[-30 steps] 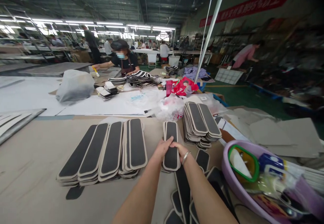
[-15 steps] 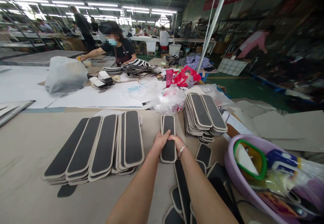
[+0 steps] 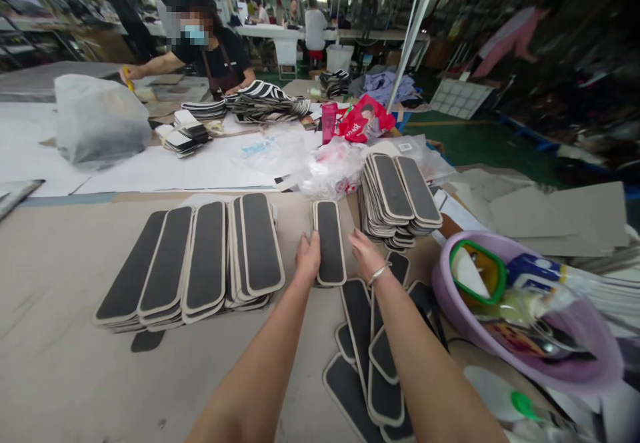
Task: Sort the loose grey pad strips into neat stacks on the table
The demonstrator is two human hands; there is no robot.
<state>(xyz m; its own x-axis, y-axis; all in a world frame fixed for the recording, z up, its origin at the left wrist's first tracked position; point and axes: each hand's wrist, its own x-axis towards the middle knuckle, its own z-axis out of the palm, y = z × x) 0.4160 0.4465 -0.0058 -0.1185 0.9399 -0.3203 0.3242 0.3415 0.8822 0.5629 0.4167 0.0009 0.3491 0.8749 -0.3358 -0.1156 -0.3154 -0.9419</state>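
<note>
A small stack of dark grey rounded panels with pale edges (image 3: 329, 243) lies on the table in front of me. My left hand (image 3: 309, 255) is at its left edge, thumb up and the other fingers partly hidden, not closed round it. On the other side, a gap separates my right hand (image 3: 367, 255) from the stack; its fingers are partly bent, with nothing in them. Longer panels of the same look (image 3: 204, 256) stand in several leaning piles to the left. Beyond my right hand is a taller double pile (image 3: 393, 186). Loose panels (image 3: 357, 336) lie scattered under my right forearm.
A purple basin (image 3: 443, 289) holding a green-rimmed container and packets stands at the right. Crumpled clear plastic (image 3: 333, 166) and a red bag (image 3: 365, 119) lie farther back. Across the table a masked co-worker (image 3: 225, 63) handles pieces beside a filled translucent bag (image 3: 103, 119).
My hands have come off the top of the small stack and moved apart, left hand to its left edge, right hand out to the right. The view has tilted down.
</note>
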